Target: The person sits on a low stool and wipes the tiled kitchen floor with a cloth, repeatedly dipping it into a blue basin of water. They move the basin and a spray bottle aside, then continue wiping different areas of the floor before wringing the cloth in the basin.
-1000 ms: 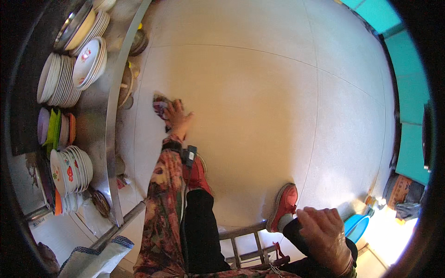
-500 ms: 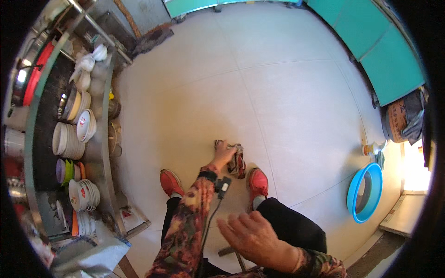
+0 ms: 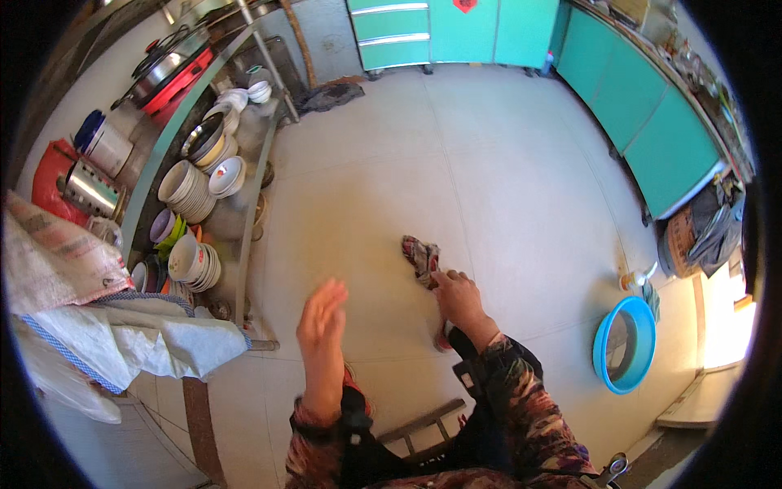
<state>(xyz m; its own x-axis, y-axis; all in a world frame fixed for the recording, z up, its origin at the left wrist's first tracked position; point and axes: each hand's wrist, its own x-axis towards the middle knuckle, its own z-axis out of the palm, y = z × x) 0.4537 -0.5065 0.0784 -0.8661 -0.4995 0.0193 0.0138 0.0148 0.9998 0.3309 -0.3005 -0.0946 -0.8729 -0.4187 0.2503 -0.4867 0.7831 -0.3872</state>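
A crumpled dark red, black and pale patterned cloth (image 3: 421, 259) is gripped at its near end by my right hand (image 3: 463, 303). It reaches forward over the pale tiled floor (image 3: 350, 187); whether it touches the tiles I cannot tell. My left hand (image 3: 322, 330) is raised to the left of the cloth, apart from it, fingers stretched out and nothing in them. Both arms wear patterned sleeves, with a small dark device at the right wrist. Parts of my red shoes show beneath my arms.
On the left, a metal shelf rack (image 3: 259, 175) holds stacked bowls (image 3: 189, 191) and pans. White sacks (image 3: 163, 342) hang over its near end. A blue basin (image 3: 599, 350) stands at the right beside a bottle (image 3: 631, 279). Green cabinets (image 3: 668, 151) line the far and right sides.
The cloth has passed from my left hand to my right. My left hand has drawn back leftward, and my right has moved forward. The view has tilted up, showing more of the far cabinets.
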